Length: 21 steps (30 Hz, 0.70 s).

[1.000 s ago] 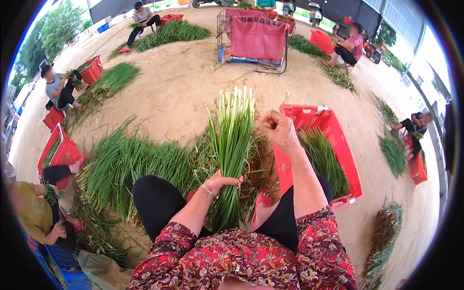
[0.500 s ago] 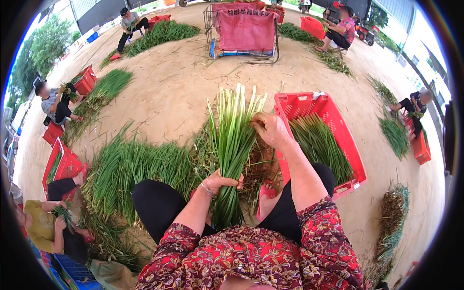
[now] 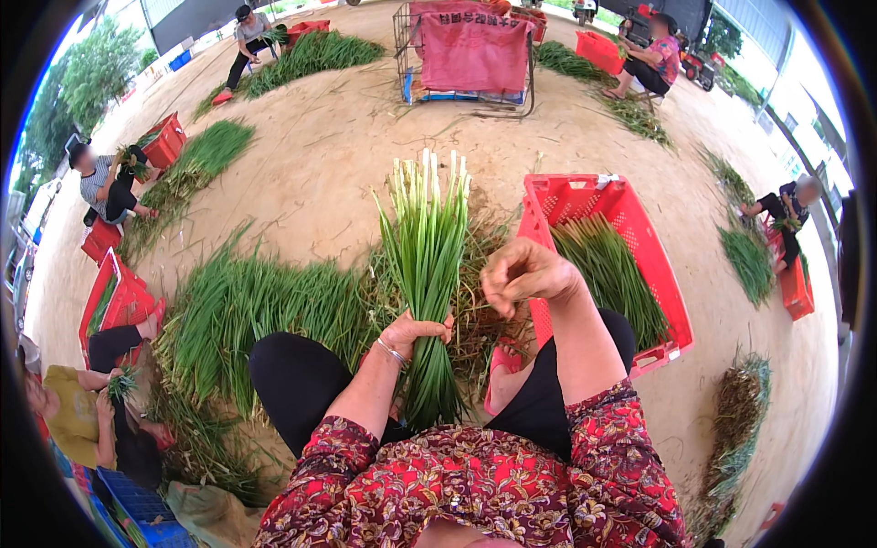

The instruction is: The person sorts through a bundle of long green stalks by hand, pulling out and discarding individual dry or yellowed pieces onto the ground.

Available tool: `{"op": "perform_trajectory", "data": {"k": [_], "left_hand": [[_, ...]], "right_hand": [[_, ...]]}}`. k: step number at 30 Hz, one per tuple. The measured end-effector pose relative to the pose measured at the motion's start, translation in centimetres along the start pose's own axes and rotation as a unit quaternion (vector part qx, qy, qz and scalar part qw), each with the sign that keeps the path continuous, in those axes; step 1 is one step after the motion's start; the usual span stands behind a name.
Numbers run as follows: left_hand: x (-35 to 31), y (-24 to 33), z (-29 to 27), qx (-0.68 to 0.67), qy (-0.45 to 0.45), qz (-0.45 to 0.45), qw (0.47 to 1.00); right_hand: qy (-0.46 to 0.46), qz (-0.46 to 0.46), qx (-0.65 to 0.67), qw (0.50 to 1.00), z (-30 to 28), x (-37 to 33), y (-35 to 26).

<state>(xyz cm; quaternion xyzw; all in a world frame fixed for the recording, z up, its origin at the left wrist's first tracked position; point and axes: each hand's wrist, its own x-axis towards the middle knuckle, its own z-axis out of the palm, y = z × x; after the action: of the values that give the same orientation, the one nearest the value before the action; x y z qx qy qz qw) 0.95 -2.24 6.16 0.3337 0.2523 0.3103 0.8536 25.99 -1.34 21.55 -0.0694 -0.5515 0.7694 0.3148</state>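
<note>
My left hand (image 3: 413,334) is closed round the middle of a bunch of chives (image 3: 426,265). The pale stem ends point away from me and the green leaf tips hang toward my lap. To the right of the bunch, apart from it, hovers my right hand (image 3: 530,276) with curled fingers pressed together; whether anything small is between them I cannot make out. Below it lies a heap of dry trimmings (image 3: 475,320), by my right foot. A red plastic crate (image 3: 653,265) stands at my right knee, with more chives (image 3: 610,283) laid in it.
On the left a wide pile of loose chives (image 3: 274,306) spreads over the floor. Ahead stands a metal-framed cart (image 3: 402,55) draped with a pink cloth (image 3: 470,55). Several people sit around with their own piles and crates, one close by at left (image 3: 73,411).
My right hand has left the stem ends and come nearer to me, its fingers now curled. The bunch in my left hand has swung slightly left and its stems sit closer together.
</note>
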Motion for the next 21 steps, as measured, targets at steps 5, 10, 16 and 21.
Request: {"op": "perform_trajectory", "data": {"k": [5, 10, 16, 21], "left_hand": [[-0.1, 0.6, 0.0, 0.029, 0.028, 0.007, 0.999], [0.0, 0.7, -0.1, 0.083, 0.072, 0.026, 0.994], [-0.1, 0.7, 0.8, 0.135, 0.071, 0.011, 0.988], [-0.2, 0.3, 0.6, 0.153, 0.030, -0.008, 0.988]], "right_hand": [[0.224, 0.168, -0.193, 0.940, -2.6, 0.0, 1.3], [0.331, 0.184, -0.627, 0.681, -4.9, 1.3, 6.4], [0.477, 0.071, -0.565, 0.670, -3.5, 2.9, 3.7], [0.484, 0.080, -0.543, 0.681, -4.3, 1.8, 4.1]]}}
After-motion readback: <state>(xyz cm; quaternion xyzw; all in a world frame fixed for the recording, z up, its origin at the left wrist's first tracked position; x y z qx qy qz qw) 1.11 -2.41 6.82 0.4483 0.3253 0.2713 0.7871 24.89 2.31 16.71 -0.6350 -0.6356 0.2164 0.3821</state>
